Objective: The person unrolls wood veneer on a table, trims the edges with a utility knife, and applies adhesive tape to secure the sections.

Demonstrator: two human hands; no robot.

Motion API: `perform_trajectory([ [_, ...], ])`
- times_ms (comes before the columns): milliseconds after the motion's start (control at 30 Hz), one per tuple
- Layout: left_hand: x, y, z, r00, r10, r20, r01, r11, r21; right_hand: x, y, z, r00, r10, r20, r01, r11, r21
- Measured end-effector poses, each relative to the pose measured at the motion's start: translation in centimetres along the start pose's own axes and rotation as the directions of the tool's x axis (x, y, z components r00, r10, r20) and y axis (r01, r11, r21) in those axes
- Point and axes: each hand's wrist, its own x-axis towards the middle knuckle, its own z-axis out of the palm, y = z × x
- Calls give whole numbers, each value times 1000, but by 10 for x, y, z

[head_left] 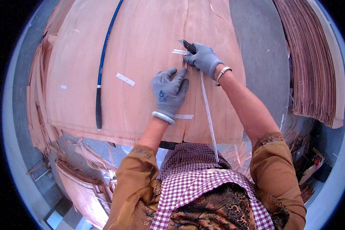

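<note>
A pale pinkish wood veneer sheet (142, 50) lies in front of me, with a dark split (186, 23) running along it. My left hand (168, 91), in a grey glove, rests on the sheet beside the split, its fingers spread. Farther off, my right hand (205, 60), gloved too, is closed around a black utility knife (189, 47) whose blade points up and left. A short white tape end (179, 51) sticks out by its fingertips. From under that hand a long white perforated tape (208, 111) runs down to my waist.
Left of my hands lies a blue rod (107, 42) with a black grip. White tape pieces (125, 79) are stuck on the sheet. A tall veneer stack (314, 57) stands at right. Torn veneer (38, 96) hangs at the left edge, and scraps (237, 155) litter the floor.
</note>
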Motion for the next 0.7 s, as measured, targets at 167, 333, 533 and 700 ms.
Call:
perform_trajectory([
  [167,0,9,-1,991,136,10,-135,967,215,1,15,-5,999,-26,41,14,963,269],
  [333,-2,6,0,993,117,35,-122,973,196,-5,13,-8,996,5,90,-44,896,441],
  [533,1,9,-2,997,75,7,-75,986,148,-2,17,-10,996,-9,91,-32,897,441],
  [700,3,9,-1,997,11,-83,-7,999,54,-7,10,-10,996,12,83,-48,898,437],
])
